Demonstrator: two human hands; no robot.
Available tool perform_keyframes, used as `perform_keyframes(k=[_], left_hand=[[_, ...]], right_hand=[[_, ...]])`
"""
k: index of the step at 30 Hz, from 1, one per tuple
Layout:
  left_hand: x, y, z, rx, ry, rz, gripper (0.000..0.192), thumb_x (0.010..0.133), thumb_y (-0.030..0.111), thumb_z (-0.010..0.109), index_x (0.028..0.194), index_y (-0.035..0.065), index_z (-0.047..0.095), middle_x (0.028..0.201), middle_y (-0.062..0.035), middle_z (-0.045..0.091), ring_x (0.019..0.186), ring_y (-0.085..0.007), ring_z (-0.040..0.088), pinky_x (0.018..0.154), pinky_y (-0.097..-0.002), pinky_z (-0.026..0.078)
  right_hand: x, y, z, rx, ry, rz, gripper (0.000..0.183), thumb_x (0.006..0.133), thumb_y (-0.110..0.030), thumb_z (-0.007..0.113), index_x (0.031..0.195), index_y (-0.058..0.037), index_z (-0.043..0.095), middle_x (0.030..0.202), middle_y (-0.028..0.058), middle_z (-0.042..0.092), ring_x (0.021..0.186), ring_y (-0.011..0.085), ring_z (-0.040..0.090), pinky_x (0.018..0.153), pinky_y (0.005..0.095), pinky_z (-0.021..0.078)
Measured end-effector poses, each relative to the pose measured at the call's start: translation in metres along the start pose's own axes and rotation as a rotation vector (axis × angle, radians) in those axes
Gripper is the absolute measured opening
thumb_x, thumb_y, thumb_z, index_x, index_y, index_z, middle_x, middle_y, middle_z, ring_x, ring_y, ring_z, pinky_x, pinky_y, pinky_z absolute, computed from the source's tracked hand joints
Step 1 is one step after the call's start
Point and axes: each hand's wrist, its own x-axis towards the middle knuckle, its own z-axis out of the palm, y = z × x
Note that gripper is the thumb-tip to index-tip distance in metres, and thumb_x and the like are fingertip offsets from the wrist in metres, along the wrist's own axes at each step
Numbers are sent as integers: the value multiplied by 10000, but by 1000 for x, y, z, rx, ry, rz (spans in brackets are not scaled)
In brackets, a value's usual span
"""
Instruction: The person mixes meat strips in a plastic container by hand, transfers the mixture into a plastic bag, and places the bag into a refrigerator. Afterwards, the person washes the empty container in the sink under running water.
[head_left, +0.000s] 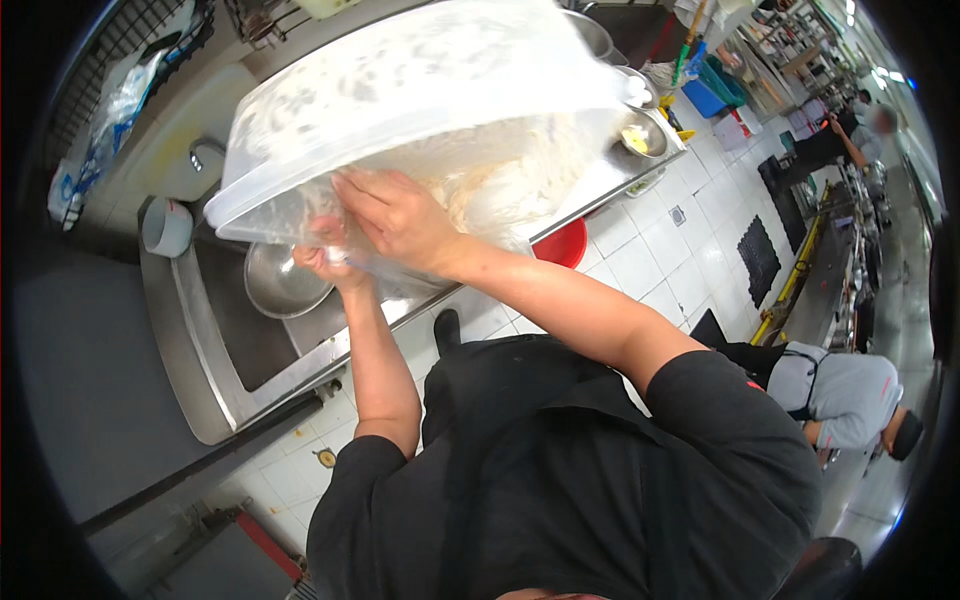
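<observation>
A large translucent plastic tub lies tipped on its side over the steel counter, its opening towards me. Pale, wet-looking dough or batter shows within its mouth, partly behind clear plastic film. My left hand has its fingers bent at the tub's lower left corner, over the sink's edge, closed on what looks like clear plastic. My right hand reaches to the tub's mouth, fingers close together and pointing left; whether it grips the film or only touches it cannot be told.
A round metal bowl sits in the steel sink, with a white container on its left rim. Small metal bowls, one holding something yellow, stand at the counter's right end. A red basin is below. Two people work at right.
</observation>
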Motion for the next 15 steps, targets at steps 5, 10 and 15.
perform_keyframes(k=[5,10,15], left_hand=[[8,-8,-29,-2,-251,-84,123,884,159,632,991,130,580,955,-28,638,806,-164,621,670,-340,555],[-7,-22,-12,-158,40,32,170,898,159,679,984,188,536,966,-35,622,780,-161,615,678,-352,569],[-1,-17,-18,65,-214,-67,242,900,125,684,932,191,454,962,-44,612,797,-171,625,700,-368,585]], right_hand=[[-36,20,-42,-96,-457,84,217,825,-90,626,1021,-1,647,1031,155,639,951,328,609,845,446,474],[-30,28,-77,-495,-385,525,269,873,-123,594,1087,40,588,1086,235,595,1060,416,553,910,507,441],[-58,48,-35,-318,-529,726,387,940,-205,560,1224,57,531,1192,277,505,1126,441,483,962,507,407]])
